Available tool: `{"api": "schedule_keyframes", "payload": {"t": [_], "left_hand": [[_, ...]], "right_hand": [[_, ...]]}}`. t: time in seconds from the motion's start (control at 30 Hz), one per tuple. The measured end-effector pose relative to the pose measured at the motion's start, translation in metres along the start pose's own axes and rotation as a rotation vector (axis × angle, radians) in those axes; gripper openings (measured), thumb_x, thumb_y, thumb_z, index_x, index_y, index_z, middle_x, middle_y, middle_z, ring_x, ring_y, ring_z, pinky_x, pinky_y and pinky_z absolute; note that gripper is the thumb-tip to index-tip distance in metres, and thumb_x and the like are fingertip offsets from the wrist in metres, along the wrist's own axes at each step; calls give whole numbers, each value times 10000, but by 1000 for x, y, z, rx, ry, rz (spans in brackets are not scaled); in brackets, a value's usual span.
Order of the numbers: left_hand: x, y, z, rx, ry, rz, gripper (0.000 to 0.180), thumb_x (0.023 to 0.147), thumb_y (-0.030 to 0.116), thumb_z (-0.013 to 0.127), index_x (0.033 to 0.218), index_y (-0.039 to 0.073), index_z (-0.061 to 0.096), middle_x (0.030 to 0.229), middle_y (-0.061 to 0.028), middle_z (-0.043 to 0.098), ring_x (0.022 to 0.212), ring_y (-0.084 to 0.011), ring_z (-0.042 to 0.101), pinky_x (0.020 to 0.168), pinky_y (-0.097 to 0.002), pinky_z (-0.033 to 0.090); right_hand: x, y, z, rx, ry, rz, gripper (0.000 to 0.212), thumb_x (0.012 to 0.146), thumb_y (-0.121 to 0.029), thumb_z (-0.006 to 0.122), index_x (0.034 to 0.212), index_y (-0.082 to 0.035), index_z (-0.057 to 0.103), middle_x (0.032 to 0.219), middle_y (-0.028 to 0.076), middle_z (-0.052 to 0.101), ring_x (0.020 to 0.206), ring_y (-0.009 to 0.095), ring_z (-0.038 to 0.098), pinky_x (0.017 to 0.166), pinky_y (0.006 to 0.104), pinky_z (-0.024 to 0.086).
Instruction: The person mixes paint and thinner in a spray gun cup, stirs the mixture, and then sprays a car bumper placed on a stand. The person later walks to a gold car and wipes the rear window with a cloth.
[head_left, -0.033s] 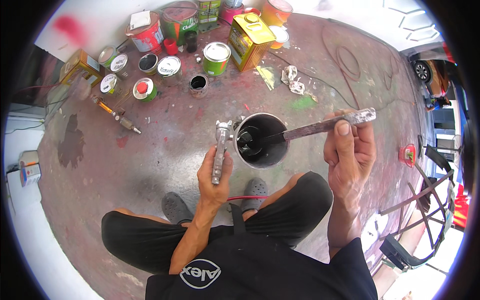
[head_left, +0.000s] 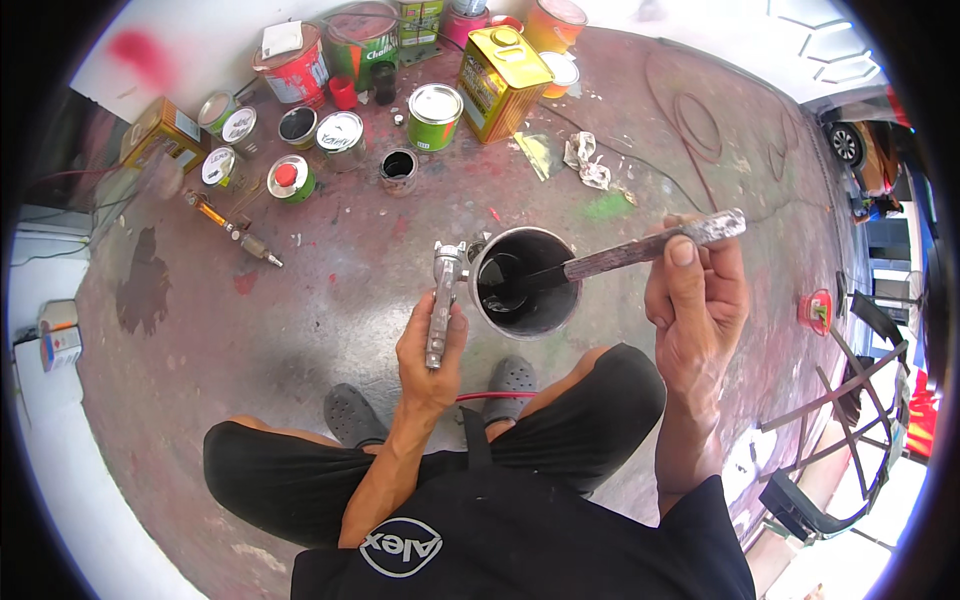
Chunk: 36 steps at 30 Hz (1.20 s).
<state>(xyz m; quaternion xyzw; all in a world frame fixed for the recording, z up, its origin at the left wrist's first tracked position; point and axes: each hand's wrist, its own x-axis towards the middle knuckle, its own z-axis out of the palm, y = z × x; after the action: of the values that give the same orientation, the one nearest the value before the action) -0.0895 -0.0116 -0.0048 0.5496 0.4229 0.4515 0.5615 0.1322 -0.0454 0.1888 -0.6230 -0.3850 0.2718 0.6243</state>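
Observation:
My left hand [head_left: 425,360] is wrapped round the metal handle of a spray gun [head_left: 441,310], holding it up in front of me. Joined to the gun on its right is a round metal paint cup [head_left: 548,318], open at the top, with glossy dark paint [head_left: 497,290] low inside. In my right hand [head_left: 702,315], a flat, paint-crusted stirring stick [head_left: 630,254] is pinched between thumb and fingers. The stick slants down to the left into the cup, its darkened lower end near the paint. Whether its tip touches the bottom is hidden.
Paint cans stand beyond the cup, among them a green-and-white can [head_left: 435,120], a yellow tin [head_left: 505,90] and a small dark-filled can [head_left: 398,172]. Crumpled rags [head_left: 587,160] and a hose [head_left: 690,120] lie on the floor. A metal frame [head_left: 845,415] stands right.
The stick and my right hand have shifted very slightly left, the stick's upper end dipping a little. The cup and gun have moved a touch to the right.

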Motion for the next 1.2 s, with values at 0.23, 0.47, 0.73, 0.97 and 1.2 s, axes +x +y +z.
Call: {"api": "schedule_keyframes", "payload": {"t": [0.23,0.47,0.73,0.97,1.2], "left_hand": [[8,2,7,-4,-20,3,367,1087,144,703,1380,-69,644,988,-57,701,879,-100,637,769,-274,529],[13,-2,5,-5,102,-80,362,1100,168,700,1376,-59,639,967,-12,683,848,-61,604,738,-239,495],[28,-13,-15,32,286,-212,364,1116,200,685,1385,-36,621,952,16,651,832,-54,584,736,-231,477],[28,-13,-38,153,454,-229,392,1117,254,690,1374,-35,628,941,-11,667,835,-74,596,734,-258,490],[25,-15,-38,161,569,-220,424,1121,266,681,1387,-57,618,907,-3,641,823,-73,573,735,-263,481]], "right_hand": [[32,1,19,-150,-218,131,365,1157,-301,618,1323,16,689,769,-63,506,608,25,358,563,233,282],[137,67,23,-95,-246,54,539,1134,-393,620,1466,31,636,1283,86,681,946,106,557,814,292,465],[283,274,35,-294,-58,37,1191,722,-435,1047,1591,52,393,1528,239,580,1424,333,558,1194,448,431],[322,325,92,-222,36,-155,1102,707,-196,1051,1495,140,358,1431,243,565,1281,288,628,1138,419,501],[302,325,88,-60,57,-192,965,762,-117,1004,1474,112,393,1405,222,571,1243,291,647,1102,444,543]]}}
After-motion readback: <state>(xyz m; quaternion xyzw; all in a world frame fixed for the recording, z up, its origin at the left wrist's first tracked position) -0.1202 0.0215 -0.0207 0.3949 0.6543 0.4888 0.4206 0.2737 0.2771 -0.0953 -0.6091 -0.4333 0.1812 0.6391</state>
